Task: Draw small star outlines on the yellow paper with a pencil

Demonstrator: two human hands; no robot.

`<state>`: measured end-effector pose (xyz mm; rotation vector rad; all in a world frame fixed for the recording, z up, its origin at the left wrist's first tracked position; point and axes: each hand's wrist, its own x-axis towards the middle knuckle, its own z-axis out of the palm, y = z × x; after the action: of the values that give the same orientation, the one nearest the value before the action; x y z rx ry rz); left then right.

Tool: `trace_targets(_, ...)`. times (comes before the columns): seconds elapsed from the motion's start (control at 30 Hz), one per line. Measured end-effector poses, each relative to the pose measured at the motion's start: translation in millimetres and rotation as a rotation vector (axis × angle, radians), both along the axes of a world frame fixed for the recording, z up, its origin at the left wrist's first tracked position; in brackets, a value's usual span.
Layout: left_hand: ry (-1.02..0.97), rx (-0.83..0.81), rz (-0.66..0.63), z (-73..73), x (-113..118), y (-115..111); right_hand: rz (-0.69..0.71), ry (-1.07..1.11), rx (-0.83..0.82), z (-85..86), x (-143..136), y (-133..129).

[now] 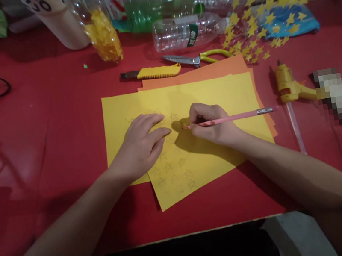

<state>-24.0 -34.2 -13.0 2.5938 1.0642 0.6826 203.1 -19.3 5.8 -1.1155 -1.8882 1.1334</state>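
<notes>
My right hand (214, 123) grips a pink pencil (234, 117), its tip down at a yellow paper sheet (217, 94). Several small stars are drawn in pencil on the left part of that sheet. Fingers apart, my left hand (144, 143) lies flat over the sheet's left side and covers some of the drawn stars. Beneath, a second yellow sheet (113, 115) sticks out to the left. Orange sheets (195, 73) show behind and at the right edge of the stack.
Beyond the paper lie a yellow box cutter (160, 71), scissors (195, 59), plastic bottles (188, 32) and cut-out yellow stars (252, 24). A hot glue gun (285, 84) sits at right, near a blurred-out object (339, 95) with cords. The red table's front edge (181, 236) is close to me.
</notes>
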Motion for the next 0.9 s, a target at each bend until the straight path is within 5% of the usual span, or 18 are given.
trace_targets(0.9,-0.004,-0.032,0.005,-0.6,0.3,0.5,0.036,-0.016,-0.03,-5.1,-2.1,-2.9)
